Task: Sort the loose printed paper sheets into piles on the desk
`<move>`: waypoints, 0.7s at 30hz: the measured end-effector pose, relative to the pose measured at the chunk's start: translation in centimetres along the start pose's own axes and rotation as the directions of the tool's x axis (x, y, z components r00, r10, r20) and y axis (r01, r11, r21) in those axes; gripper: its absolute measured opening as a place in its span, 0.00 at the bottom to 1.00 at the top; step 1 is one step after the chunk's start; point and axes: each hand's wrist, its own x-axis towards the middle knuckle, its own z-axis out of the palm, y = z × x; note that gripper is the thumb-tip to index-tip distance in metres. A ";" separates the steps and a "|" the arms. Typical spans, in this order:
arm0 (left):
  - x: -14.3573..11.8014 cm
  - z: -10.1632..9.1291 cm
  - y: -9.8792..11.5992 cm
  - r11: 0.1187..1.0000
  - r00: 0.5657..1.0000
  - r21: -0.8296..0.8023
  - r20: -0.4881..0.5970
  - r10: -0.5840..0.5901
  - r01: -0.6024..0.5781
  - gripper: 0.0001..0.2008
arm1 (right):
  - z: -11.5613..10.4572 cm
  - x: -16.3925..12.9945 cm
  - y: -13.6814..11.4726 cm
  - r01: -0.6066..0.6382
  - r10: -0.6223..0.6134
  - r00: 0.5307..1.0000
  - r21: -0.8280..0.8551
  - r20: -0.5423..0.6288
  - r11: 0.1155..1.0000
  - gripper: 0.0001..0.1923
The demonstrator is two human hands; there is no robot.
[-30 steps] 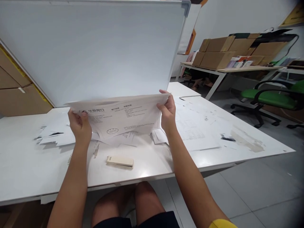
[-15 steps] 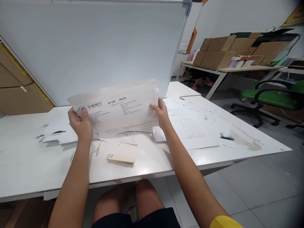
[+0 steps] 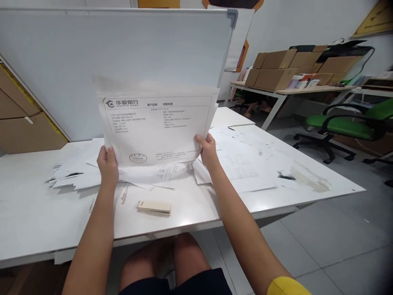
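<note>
Left hand (image 3: 108,164): my fingers are clamped on the lower left corner of the sheaf of papers (image 3: 156,123).
Right hand (image 3: 208,149): fingers clamped on the sheaf's lower right corner.
Sheaf: held upright above the counter (image 3: 37,213), printed face toward me, a round stamp at its 7 o'clock corner; I cannot count the sheets.
Behind it: one whiteboard (image 3: 123,53) at 12 o'clock, partly hidden by the sheaf.
Beneath it: loose papers (image 3: 76,174) scattered on the counter.
At 6 o'clock: one beige stapler (image 3: 154,207), lying flat, apart from both hands.
At 2 o'clock: cardboard boxes (image 3: 282,67) on a far table; one green chair (image 3: 346,123) on the floor.
</note>
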 end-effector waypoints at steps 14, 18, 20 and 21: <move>-0.4 0.6 0.1 0.994 0.995 0.087 -0.068 0.074 -0.068 0.39 | 0.1 0.0 1.3 0.012 0.000 0.994 -0.105 0.111 0.994 0.20; -0.9 0.9 0.0 0.997 0.998 0.070 -0.060 0.019 -0.015 0.41 | 0.4 -0.1 1.6 -0.005 0.019 0.997 -0.174 0.080 0.985 0.21; -0.9 1.0 -0.2 0.995 0.997 0.088 -0.060 0.043 -0.037 0.40 | 0.7 -0.2 1.5 -0.024 0.036 0.996 -0.151 0.077 0.988 0.21; -0.8 1.1 -0.3 0.994 0.997 0.098 -0.059 0.048 -0.042 0.39 | 0.8 -0.3 1.4 -0.036 0.046 0.996 -0.125 0.078 0.991 0.21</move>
